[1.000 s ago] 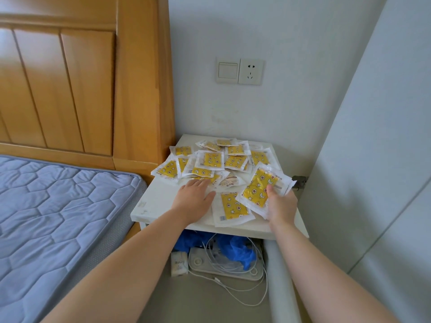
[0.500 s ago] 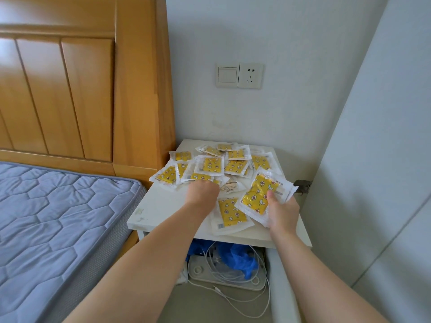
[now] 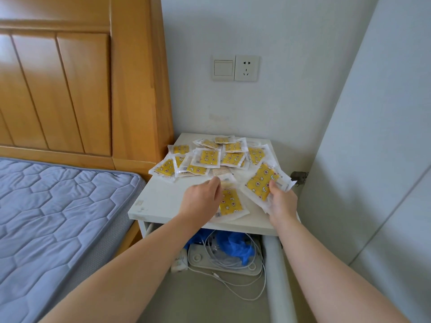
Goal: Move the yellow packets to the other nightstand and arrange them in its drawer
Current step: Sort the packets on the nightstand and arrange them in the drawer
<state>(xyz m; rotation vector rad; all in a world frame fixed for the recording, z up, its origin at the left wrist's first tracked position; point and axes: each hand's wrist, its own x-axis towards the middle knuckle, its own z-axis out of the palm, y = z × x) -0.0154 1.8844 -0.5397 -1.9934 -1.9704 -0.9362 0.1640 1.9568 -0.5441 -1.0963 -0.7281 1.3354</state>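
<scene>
**Gathering the packets from the table (image 3: 163, 197), front edge to back.** The step in hand appears to be collecting everything into one stack before any carrying. It is best done by sliding each loose packet flat and squared onto the stack, working from the table's front edge toward its back. The glossy wrappers probably slip, and a fanned bundle could shed pieces on the way.

Nearest the front edge lies a single yellow packet (image 3: 229, 202), between the two hands. The left hand (image 3: 203, 199), over the table's front middle, shows its back to the camera, fingers curled down at the near end of a pale packet (image 3: 222, 171). Its fingertips are hidden, so whether it pinches or merely presses cannot be told. The right hand (image 3: 281, 201), at the table's front right corner, is clamped on a held bundle (image 3: 262, 180), apparently more than one yellow packet, thumb on top and tilted up off the surface.

Farther in, the remaining yellow packets (image 3: 207, 157) overlap in a loose scatter across the table's back half. None has left this table yet.
</scene>
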